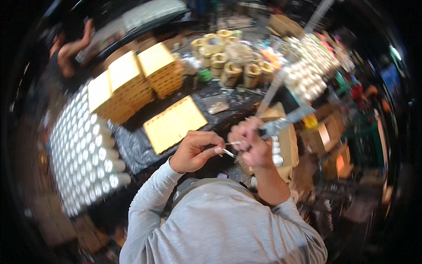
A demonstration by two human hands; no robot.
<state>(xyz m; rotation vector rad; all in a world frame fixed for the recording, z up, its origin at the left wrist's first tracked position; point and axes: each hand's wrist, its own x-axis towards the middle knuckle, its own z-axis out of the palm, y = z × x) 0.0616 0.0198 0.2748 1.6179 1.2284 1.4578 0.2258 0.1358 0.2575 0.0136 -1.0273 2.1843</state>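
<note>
Dim, cluttered rm (360, 185). Blk-covered table (132, 152), yellow slab (176, 124) flat on it. R hand (254, 143) blurred, looks clenched abt dk-handled grey tool (285, 124). L hand (198, 151) pinches wht stick (228, 152): short, thin, straight, betw hands.

Work table (132, 152), sheeted in black plastic, bears one flat yellow panel (176, 124), stacked yellow trays (125, 88) and clustered tan hollow cylinders (231, 75).
</note>
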